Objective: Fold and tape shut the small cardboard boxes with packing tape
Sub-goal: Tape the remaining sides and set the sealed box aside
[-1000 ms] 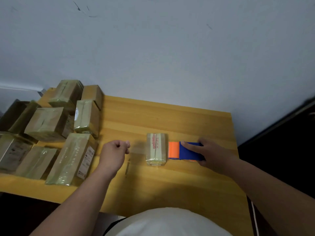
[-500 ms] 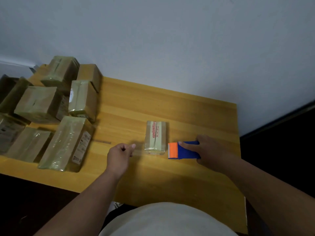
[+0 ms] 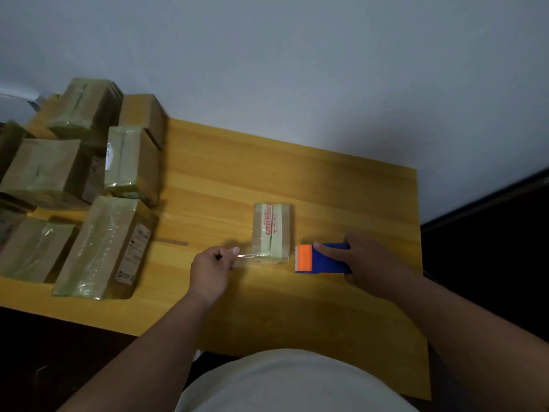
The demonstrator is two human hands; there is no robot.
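A small cardboard box [image 3: 271,230] with red print and clear tape over it lies in the middle of the wooden table [image 3: 341,298]. My left hand [image 3: 212,269] is just left of its near end and pinches a strip of clear tape [image 3: 248,256] that runs to the box. To the right of the box my right hand [image 3: 367,263] grips a blue and orange tape dispenser [image 3: 320,259], whose orange toothed end faces the box.
Several taped cardboard boxes [image 3: 107,245] are piled on the table's left side, the nearest one long and lying flat. A grey wall stands behind the table. Dark floor shows to the right and below the table's front edge.
The tape dispenser has drawn back to the right and toward me, away from the box. My left hand moved right to the box's near corner and now pinches the tape strip.
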